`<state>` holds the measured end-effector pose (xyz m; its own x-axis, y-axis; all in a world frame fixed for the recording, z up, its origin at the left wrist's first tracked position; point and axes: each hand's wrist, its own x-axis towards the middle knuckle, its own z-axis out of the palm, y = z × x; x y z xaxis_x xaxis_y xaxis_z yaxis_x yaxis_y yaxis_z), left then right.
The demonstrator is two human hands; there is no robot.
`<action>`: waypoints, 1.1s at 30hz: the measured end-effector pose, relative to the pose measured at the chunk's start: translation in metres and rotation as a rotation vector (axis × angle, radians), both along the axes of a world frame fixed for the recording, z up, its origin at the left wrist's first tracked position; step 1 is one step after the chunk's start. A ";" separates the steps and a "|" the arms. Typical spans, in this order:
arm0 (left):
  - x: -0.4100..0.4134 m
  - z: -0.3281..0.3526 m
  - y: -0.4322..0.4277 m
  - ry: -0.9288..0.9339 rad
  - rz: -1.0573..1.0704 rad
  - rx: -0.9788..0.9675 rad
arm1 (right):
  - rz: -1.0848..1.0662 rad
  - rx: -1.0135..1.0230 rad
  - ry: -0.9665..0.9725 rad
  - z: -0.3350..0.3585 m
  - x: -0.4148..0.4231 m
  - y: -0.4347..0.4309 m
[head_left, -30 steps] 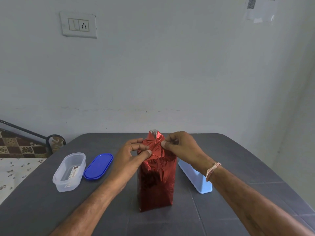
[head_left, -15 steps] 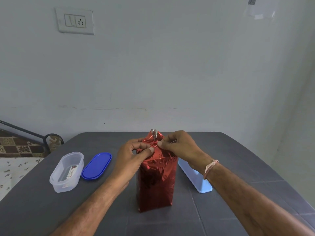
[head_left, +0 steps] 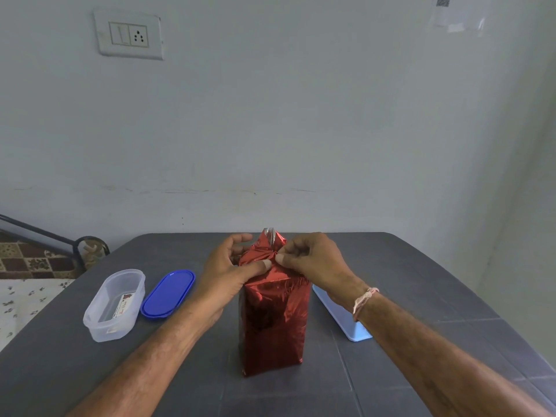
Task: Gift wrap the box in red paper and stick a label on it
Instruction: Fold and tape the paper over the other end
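— What's on the left?
— A clear tub (head_left: 115,305) and a blue lid (head_left: 168,293) sit side by side on the grey counter (head_left: 421,266).
— And the left hand?
— The left hand (head_left: 224,275) is half curled round the gathered top of the red paper (head_left: 264,251). The thumb presses on the fold and the fingers are behind it.
— The box?
— The box (head_left: 272,323) stands upright mid-counter, wrapped in that paper.
— The right hand?
— The right hand (head_left: 316,263) pinches the same gather between thumb and forefinger, just beside the left thumb. A pale blue tray (head_left: 340,317) lies beyond its wrist.
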<state>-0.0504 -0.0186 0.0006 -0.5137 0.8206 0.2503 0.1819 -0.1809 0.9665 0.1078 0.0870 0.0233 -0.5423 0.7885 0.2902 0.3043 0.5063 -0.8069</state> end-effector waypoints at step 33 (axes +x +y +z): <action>-0.024 0.019 0.037 -0.030 -0.266 -0.419 | 0.006 -0.016 0.079 -0.006 0.004 0.006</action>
<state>-0.0747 0.0186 0.0200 -0.2744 0.9513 -0.1405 0.1535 0.1876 0.9702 0.1114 0.0930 0.0172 -0.5229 0.7903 0.3193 0.2366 0.4944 -0.8364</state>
